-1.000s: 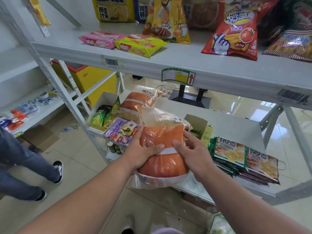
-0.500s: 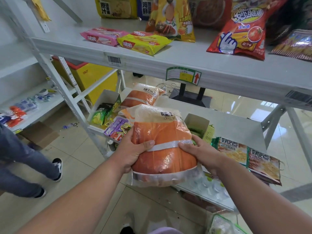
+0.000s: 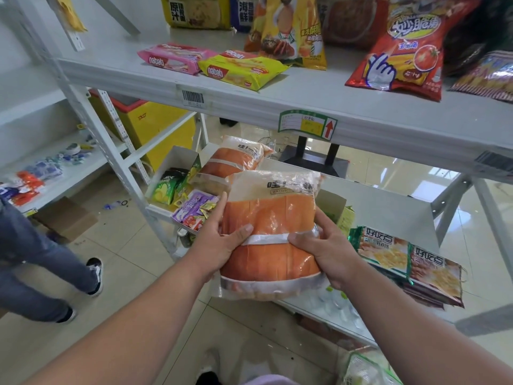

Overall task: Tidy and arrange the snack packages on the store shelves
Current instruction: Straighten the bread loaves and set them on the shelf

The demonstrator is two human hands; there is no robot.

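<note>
I hold a large orange bread package in clear wrap in front of the lower shelf. My left hand grips its left side, thumb across the white band. My right hand grips its right side. A second, similar orange package lies on the lower shelf behind it. On the upper shelf lie a pink wafer pack, a yellow wafer pack and a red chip bag.
Open cardboard boxes hold green snack packs and purple candy packs at the lower shelf's left. Green-labelled cracker packs lie stacked at its right. A person's legs in jeans stand on the tiled floor at left, near a side shelf.
Both hands have lifted the orange package up and slightly right, away from the lower shelf and closer to me. My right hand shifted from its top to its right side.
</note>
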